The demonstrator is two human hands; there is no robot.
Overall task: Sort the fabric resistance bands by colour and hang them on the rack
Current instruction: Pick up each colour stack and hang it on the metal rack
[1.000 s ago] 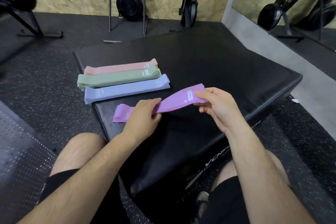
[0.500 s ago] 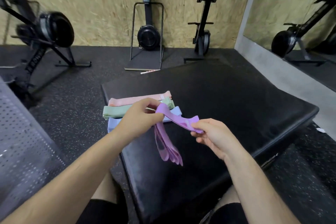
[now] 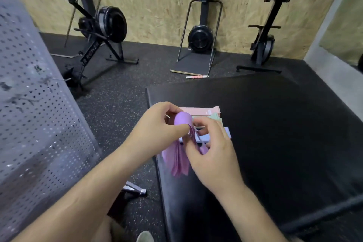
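A bundle of purple bands [image 3: 179, 160] hangs folded over my left hand [image 3: 157, 125], which grips its top above the left edge of the black mat [image 3: 275, 133]. My right hand [image 3: 213, 147] holds the hanging strands from the right side. Behind my hands, pink bands [image 3: 200, 110], green bands [image 3: 216, 118] and blue bands [image 3: 226, 133] lie in flat stacks on the mat, partly hidden. The grey perforated rack panel [image 3: 35, 124] stands at the left, with small hooks on it.
Exercise machines [image 3: 102, 25] stand along the wooden wall at the back. A pink beaded roller stick [image 3: 197, 77] lies on the rubber floor beyond the mat. A metal rack foot [image 3: 135, 189] sticks out by the mat's left edge.
The purple bands were lifted off the mat and folded so they hang down. Both hands came closer together, and my view swung up and left towards the rack.
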